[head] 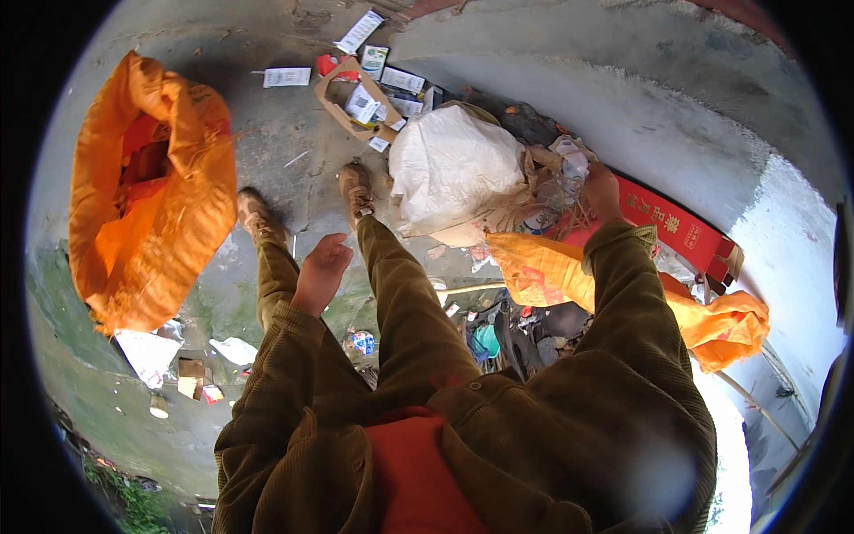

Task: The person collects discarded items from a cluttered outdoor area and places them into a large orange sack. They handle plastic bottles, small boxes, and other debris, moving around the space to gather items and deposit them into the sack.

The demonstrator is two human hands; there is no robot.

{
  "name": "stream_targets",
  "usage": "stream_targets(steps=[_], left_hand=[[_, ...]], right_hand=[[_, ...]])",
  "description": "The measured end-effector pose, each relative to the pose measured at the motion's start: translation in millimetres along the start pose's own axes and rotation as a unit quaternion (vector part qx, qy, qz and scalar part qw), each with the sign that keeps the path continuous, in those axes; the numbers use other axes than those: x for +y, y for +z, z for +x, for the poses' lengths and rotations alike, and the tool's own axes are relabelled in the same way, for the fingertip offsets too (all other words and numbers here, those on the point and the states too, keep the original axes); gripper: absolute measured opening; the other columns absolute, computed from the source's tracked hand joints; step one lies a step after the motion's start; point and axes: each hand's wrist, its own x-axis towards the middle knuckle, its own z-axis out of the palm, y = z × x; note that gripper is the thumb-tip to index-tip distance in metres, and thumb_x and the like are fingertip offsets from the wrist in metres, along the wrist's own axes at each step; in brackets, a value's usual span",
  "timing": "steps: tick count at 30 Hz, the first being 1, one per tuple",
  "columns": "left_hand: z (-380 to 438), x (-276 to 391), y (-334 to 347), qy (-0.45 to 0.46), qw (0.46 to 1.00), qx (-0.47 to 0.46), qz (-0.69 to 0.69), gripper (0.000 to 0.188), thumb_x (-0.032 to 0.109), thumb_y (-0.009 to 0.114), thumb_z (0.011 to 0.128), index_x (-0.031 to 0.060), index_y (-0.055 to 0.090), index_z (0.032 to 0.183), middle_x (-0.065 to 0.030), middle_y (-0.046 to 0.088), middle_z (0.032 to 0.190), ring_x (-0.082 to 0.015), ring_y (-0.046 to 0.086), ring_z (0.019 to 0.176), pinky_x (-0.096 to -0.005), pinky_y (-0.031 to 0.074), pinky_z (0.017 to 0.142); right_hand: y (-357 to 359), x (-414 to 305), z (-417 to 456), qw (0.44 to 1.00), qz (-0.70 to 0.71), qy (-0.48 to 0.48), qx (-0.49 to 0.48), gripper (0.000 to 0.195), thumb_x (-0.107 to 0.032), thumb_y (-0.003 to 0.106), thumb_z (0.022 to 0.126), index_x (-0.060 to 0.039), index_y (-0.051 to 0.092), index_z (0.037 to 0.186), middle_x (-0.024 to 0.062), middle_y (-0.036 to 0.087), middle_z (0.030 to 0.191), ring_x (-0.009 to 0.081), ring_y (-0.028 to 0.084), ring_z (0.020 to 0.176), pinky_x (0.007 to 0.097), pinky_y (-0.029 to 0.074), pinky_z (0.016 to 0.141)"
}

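My left hand (323, 274) hovers in front of my left leg, fingers loosely curled and holding nothing. To the right, my right hand (602, 193) reaches into a heap of litter beside the wall. Its fingertips meet a crumpled clear plastic item (574, 162); whether they grip it is hidden. Dry twigs (557, 197) and a flattened piece of cardboard (460, 232) lie around there. Left of that heap rests a bulging white woven sack (457, 167). Beneath my right forearm stretches a flattened orange woven sack (540, 267). A long red printed box (674, 223) leans along the wall behind the hand.
A large orange woven sack (200, 247) stands at the left, its mouth showing red contents. An opened cardboard box (327, 97) and several printed packets (402, 80) lie ahead. A stick (474, 288), dark debris (564, 320) and white plastic bags (150, 354) are on the concrete floor (280, 143).
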Motion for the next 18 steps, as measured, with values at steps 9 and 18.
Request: stream_targets(steps=[9,18], left_hand=[[36,33,46,0.031,0.986,0.032,0.158,0.059,0.017,0.071,0.087,0.0017,0.049,0.139,-0.0160,0.056,0.128,-0.0269,0.062,0.106,-0.0374,0.053,0.086],[109,119,109,0.311,0.902,0.089,0.286,0.070,0.010,0.070,0.080,0.0056,0.045,0.145,-0.0205,0.047,0.142,-0.0391,0.047,0.130,-0.0451,0.041,0.107]], right_hand=[[42,-51,40,0.942,-0.321,-0.095,0.023,0.051,-0.017,0.055,0.091,-0.0219,0.049,0.142,0.0077,0.056,0.129,0.0282,0.067,0.104,0.0439,0.058,0.082],[-40,-40,-1,0.979,-0.149,-0.109,0.089,0.042,-0.006,0.062,0.081,-0.0196,0.059,0.120,0.0098,0.064,0.110,0.0352,0.066,0.098,0.0448,0.056,0.076]])
